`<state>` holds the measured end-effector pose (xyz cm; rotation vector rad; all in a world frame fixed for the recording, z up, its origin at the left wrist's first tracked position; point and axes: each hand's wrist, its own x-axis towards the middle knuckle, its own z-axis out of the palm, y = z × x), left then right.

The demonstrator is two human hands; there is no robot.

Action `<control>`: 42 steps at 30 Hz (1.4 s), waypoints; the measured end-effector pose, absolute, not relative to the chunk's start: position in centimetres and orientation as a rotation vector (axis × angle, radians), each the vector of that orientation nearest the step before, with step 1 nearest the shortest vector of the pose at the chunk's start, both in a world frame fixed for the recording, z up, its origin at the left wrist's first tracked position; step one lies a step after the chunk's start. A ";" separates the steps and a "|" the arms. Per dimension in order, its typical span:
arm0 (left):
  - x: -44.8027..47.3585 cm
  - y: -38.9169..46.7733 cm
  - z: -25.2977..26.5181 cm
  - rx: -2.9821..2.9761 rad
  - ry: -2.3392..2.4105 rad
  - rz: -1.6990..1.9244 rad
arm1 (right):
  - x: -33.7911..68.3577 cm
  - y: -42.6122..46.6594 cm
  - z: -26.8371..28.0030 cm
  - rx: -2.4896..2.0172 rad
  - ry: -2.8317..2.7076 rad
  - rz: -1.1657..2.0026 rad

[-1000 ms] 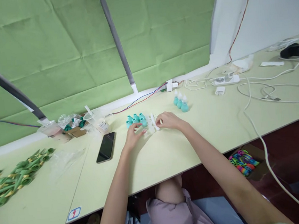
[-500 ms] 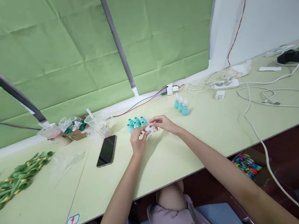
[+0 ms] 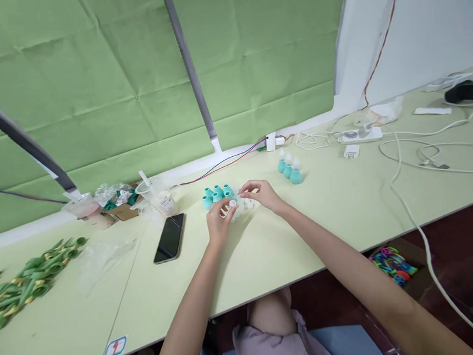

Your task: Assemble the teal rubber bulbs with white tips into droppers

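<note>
My left hand pinches a small white plastic cap between thumb and fingertips, just above the table. Beside it, my right hand has its thumb and forefinger brought together; whatever sits at their tips is too small to make out. Small white and translucent plastic pieces lie under and between both hands, partly hidden. Several teal squeeze bottles with open necks stand right behind my left hand. Farther right, three teal bottles with white pointed tips stand in a row.
A black phone lies left of my left hand. Plastic cups, a small open carton and green-yellow plastic parts are at the left. A power strip and loose white cables spread over the right side.
My hands have drawn slightly apart; they were together at the white cap. The cap now stays in my left hand alone. The view has shifted slightly.
</note>
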<state>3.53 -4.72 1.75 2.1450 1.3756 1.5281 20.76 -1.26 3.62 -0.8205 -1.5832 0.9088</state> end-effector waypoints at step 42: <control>2.4 -4.4 -0.5 3.031 1.266 1.711 | 19.4 -1.8 0.9 -0.740 -1.213 1.749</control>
